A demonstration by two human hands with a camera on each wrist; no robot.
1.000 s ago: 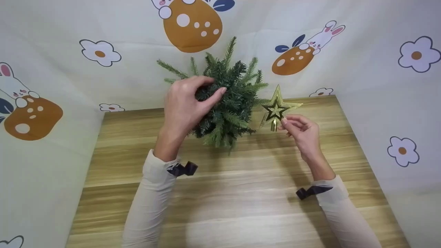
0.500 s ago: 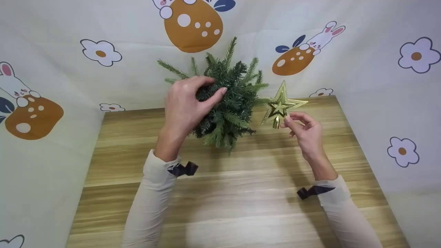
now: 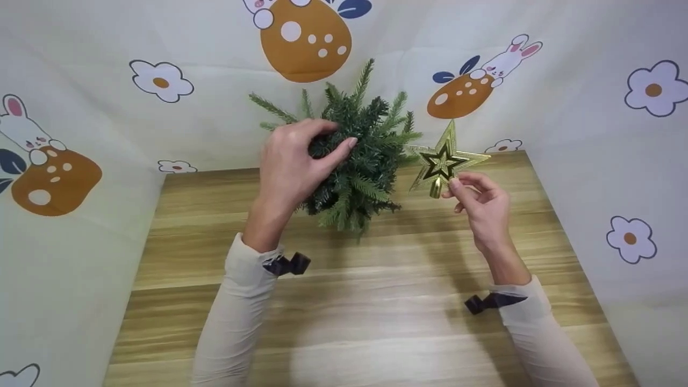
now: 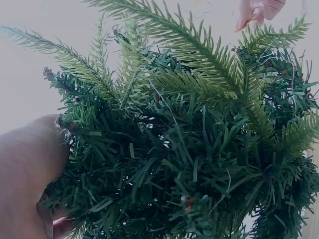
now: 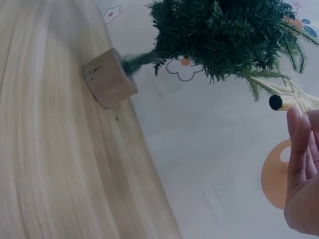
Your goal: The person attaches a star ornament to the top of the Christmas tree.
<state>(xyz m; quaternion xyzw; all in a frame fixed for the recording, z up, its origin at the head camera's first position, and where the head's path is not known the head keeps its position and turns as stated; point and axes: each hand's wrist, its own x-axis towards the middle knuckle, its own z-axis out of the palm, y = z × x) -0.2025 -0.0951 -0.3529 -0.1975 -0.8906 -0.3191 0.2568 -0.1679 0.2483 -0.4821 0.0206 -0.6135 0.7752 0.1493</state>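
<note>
A small artificial Christmas tree [image 3: 371, 156] stands upright at the back of the table, its round wooden base [image 5: 109, 79] visible in the right wrist view. My left hand [image 3: 293, 161] holds the tree's upper left side, thumb and fingers curled about the dark green branches; the fingertips are partly hidden among the needles. To the right of the tree, my right hand [image 3: 489, 209] pinches a gold star tree topper [image 3: 443, 161] between thumb and fingers. The star is raised off the table with its socket [image 5: 279, 102] pointing down, and its left tip overlaps a branch in the head view.
The wood-grain table [image 3: 344, 312] ends at the back against a pale cloth [image 3: 215, 123] printed with rabbits and flowers, which also hangs on both sides. Light green sprigs [image 3: 274, 107] stick out around the tree. Black straps [image 3: 494, 302] sit on both cuffs.
My right hand has moved the star slightly up and to the right, tilting it a little. My left hand keeps its place on the tree.
</note>
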